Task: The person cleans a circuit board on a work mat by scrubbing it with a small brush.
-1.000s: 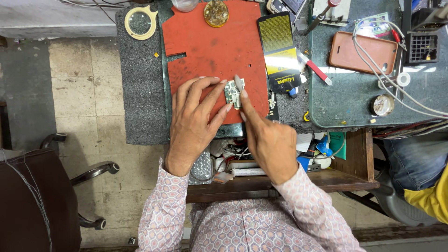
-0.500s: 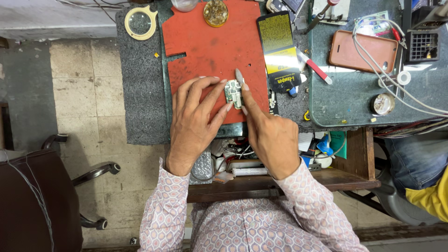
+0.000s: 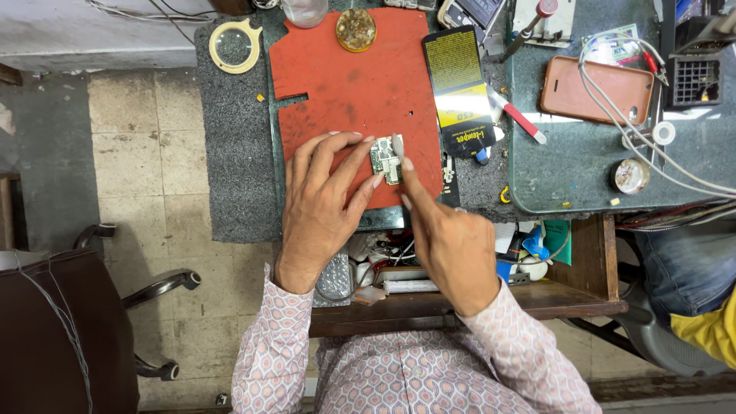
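Note:
A small green circuit board (image 3: 386,159) lies on the red work mat (image 3: 353,84). My left hand (image 3: 322,203) rests flat on the mat with its fingertips pressed against the board's left edge. My right hand (image 3: 448,241) pinches a thin pale tool (image 3: 398,144) whose tip sits on the board's right side. Both sleeves are patterned pink and white.
A black and yellow package (image 3: 460,88) lies right of the mat, then a red-handled tool (image 3: 520,119) and a phone in a brown case (image 3: 596,90). A magnifier (image 3: 234,44) and a round tin (image 3: 356,29) sit at the back. An office chair (image 3: 69,322) stands left; another person's leg (image 3: 690,284) is at right.
My right hand's tool has shifted slightly on the board; the left hand stays put holding the board.

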